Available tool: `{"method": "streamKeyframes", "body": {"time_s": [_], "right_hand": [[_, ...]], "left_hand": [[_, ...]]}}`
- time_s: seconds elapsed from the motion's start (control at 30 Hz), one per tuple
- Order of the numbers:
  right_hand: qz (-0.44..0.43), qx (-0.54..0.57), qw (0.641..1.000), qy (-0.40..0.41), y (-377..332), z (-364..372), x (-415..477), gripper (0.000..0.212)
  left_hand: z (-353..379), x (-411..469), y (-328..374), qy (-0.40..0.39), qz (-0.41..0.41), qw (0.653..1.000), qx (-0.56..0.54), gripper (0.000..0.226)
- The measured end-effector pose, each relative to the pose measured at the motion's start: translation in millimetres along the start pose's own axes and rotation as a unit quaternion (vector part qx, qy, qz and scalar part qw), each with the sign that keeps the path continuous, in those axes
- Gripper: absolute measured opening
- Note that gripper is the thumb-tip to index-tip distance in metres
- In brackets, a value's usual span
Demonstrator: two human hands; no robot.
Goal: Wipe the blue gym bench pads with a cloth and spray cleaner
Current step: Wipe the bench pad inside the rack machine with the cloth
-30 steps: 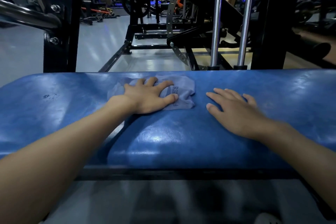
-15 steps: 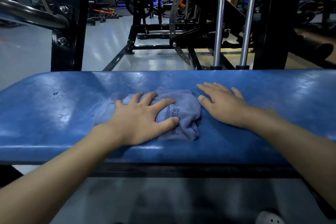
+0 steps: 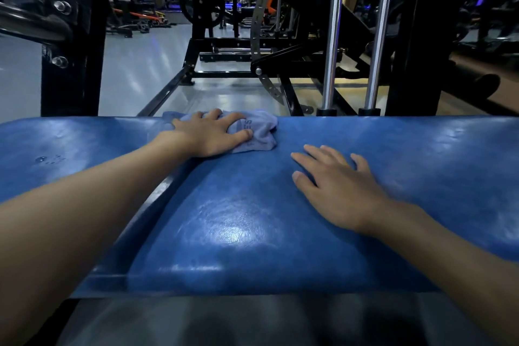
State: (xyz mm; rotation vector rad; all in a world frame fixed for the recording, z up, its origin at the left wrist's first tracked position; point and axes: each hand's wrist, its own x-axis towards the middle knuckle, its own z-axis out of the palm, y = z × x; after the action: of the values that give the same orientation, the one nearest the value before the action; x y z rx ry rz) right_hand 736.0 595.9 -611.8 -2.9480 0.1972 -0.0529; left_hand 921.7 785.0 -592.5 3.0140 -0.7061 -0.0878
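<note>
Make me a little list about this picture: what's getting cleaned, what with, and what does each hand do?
Place: a gym, with black machine frames and chrome rods behind the bench
Being cleaned: blue bench pad
Cleaning tool: grey-blue cloth, bunched at the pad's far edge
Left hand: presses on the cloth, fingers spread
Right hand: rests flat on the bare pad, apart from the cloth
Spray bottle: not in view
Wet spots: a few droplets on the pad's left part
</note>
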Motion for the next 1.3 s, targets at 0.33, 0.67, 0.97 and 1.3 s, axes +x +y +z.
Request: {"method": "streamKeyframes", "body": {"time_s": [0.33,0.67,0.97,1.3], "right_hand": [[0.006,0.017,1.0,0.009,0,-3,-3,0.052],[0.004,-0.039,0.999,-0.026,-9,-17,-6,0.05],[-0.009,-0.006,1.0,-0.01,-25,2,10,0.052],[0.004,-0.004,1.0,-0.012,-28,-1,7,0.053]], "left_hand": [[15,-106,5,0.041,0.027,0.999,0.014,0.066],[22,-188,7,0.06,0.027,0.998,0.024,0.077],[10,-89,-15,0.013,0.009,1.0,0.0,0.07],[-3,5,-29,-0.008,0.0,1.0,0.007,0.082]]}}
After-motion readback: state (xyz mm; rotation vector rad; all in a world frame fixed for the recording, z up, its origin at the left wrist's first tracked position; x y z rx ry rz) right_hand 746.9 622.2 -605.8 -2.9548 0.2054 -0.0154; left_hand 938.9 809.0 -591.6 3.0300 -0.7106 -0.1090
